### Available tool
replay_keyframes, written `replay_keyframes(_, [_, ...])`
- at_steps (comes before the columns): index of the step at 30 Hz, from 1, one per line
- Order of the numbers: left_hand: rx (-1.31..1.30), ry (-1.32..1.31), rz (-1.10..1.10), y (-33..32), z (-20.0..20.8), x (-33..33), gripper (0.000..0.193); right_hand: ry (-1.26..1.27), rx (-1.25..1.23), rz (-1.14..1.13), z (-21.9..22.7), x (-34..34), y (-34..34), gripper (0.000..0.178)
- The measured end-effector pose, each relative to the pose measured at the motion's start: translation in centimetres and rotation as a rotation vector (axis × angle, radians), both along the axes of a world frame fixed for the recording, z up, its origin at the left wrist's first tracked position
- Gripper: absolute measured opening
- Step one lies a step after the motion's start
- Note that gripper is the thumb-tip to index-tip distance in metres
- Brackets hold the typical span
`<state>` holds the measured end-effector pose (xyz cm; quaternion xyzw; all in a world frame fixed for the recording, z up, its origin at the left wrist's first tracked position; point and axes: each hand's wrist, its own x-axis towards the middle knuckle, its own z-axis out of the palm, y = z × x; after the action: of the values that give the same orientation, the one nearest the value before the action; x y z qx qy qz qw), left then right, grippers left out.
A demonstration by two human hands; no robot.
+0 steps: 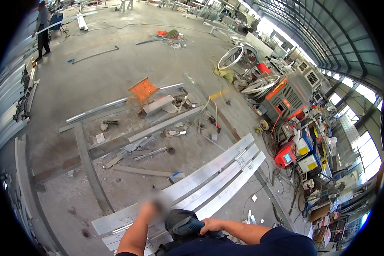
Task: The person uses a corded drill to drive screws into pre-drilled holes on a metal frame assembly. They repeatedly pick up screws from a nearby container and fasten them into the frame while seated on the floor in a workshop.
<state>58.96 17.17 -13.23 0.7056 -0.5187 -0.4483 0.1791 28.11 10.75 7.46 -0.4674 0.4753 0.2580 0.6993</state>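
Note:
My right hand [210, 226] is wrapped round a dark blue-black handheld power tool [187, 227], close to my body at the bottom middle. The tool's working end is not clear to see. My left hand [147, 210] is over the left part of the long silvery metal panels [196, 182]. A blurred patch covers its fingers, so what it holds, if anything, cannot be made out. The panels run side by side on a slant, with riveted plates [244, 158] near their far right end. A rounded black thing [179, 216] sits between my hands.
Steel beams [94, 170] form a frame on the floor, with metal offcuts [141, 145] scattered about. An orange stool [143, 88] stands beyond. Machines, including a red welder [285, 155], and cables crowd the right. Stacked profiles line the left, near another person [42, 27].

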Motion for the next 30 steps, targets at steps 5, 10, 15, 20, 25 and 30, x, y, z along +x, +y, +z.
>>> replay_keyframes(5, [-0.102, 0.798, 0.379, 4.4, -1.3, 3.7, 0.027, 0.023, -0.038, 0.051, 1.3, 1.5, 0.5, 0.032])
replay_keyframes(10, [0.173, 1.374, 0.428, 13.4, 10.8, 5.0, 0.028, 0.039, -0.043, -0.124, 2.1, 0.3, 2.0, 0.024])
replay_keyframes(15, [0.26, 1.327, 0.245, 26.5, 13.7, 1.1, 0.021, 0.005, -0.058, -0.057, 1.1, 1.8, 2.4, 0.022])
replay_keyframes(20, [0.035, 0.811, 0.221, 30.3, 16.9, -2.9, 0.04, -0.061, -0.055, -0.084, 2.0, 3.2, 4.2, 0.019])
replay_keyframes(25, [-0.013, 0.924, 0.359, 32.4, 13.0, -4.5, 0.025, -0.057, -0.074, -0.063, 2.7, 4.5, 5.9, 0.016])
replay_keyframes(30, [-0.014, 1.145, 0.887, 33.1, 12.7, -5.5, 0.011, -0.04, -0.125, 0.057, 4.1, 5.6, 7.3, 0.026])
